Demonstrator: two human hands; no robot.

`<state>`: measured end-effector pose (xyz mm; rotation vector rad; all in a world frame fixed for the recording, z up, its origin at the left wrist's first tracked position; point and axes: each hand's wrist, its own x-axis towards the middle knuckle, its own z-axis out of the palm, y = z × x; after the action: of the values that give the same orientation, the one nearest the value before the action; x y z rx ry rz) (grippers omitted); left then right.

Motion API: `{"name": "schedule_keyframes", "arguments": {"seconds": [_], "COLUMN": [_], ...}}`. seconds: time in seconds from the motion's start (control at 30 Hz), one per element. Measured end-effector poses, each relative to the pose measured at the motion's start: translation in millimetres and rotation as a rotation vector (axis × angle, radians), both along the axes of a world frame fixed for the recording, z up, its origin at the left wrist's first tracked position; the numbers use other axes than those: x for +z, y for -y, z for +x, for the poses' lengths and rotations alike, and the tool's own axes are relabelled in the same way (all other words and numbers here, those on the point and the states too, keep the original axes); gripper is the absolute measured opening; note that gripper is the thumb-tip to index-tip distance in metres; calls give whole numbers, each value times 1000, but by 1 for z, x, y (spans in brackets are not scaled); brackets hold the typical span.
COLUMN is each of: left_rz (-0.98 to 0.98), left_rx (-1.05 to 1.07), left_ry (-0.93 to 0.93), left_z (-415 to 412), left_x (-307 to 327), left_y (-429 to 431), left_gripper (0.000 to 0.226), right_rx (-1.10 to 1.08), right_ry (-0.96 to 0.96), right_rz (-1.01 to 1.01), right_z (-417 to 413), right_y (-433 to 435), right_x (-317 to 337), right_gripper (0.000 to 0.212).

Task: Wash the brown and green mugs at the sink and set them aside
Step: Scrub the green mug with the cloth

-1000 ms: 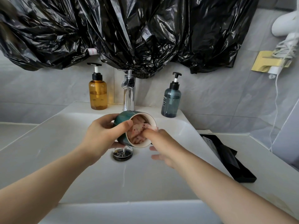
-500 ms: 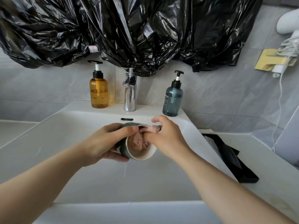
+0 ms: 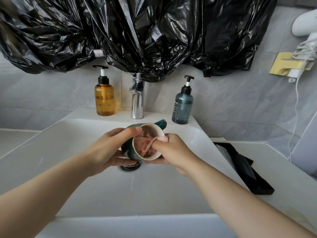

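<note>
The green mug (image 3: 132, 152) lies tilted on its side over the sink basin (image 3: 68, 143), its white inside facing me and its handle pointing up and to the right. My left hand (image 3: 109, 150) grips the mug's body from the left, thumb on the rim. My right hand (image 3: 169, 152) presses a pinkish cloth (image 3: 147, 146) into the mug, fingers partly inside. The drain (image 3: 130, 166) sits right below the mug. No brown mug is in view.
A chrome tap (image 3: 137, 100) stands behind the basin between an amber pump bottle (image 3: 104, 98) and a blue-grey pump bottle (image 3: 182, 105). A black pouch (image 3: 247, 170) lies on the counter at right. Black plastic sheeting (image 3: 137, 31) hangs above. A white hairdryer (image 3: 305, 23) is mounted at far right.
The mug has turned in my hands: its handle now shows at the upper right. My right hand has shifted around the rim with the cloth, wiping inside.
</note>
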<state>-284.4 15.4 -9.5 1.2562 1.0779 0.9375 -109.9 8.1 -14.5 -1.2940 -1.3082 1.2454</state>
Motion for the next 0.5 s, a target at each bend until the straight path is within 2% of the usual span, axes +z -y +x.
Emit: {"name": "schedule_keyframes", "arguments": {"seconds": [0.13,0.23,0.3,0.4,0.5], "left_rz": [-57,-62,-62,-40,12], "left_rx": [24,109,154,160,115], "left_ry": [2,38,54,60,27], "left_z": [-3,-4,-5,-5,-3], "left_x": [1,2,2,1,2], "left_y": [-1,-4,-6,-6,-3], "left_gripper": [54,34,36,38,51], "right_rx": [2,-193,-256,-145,-10], "right_ry": [216,427,428,416,668], "right_rz": [108,424,568,654,798], "right_z": [3,6,10,11,8], "right_y": [5,6,6,6,13], "right_x": [5,8,11,12,13], "right_gripper": [12,19,19,17,25]}}
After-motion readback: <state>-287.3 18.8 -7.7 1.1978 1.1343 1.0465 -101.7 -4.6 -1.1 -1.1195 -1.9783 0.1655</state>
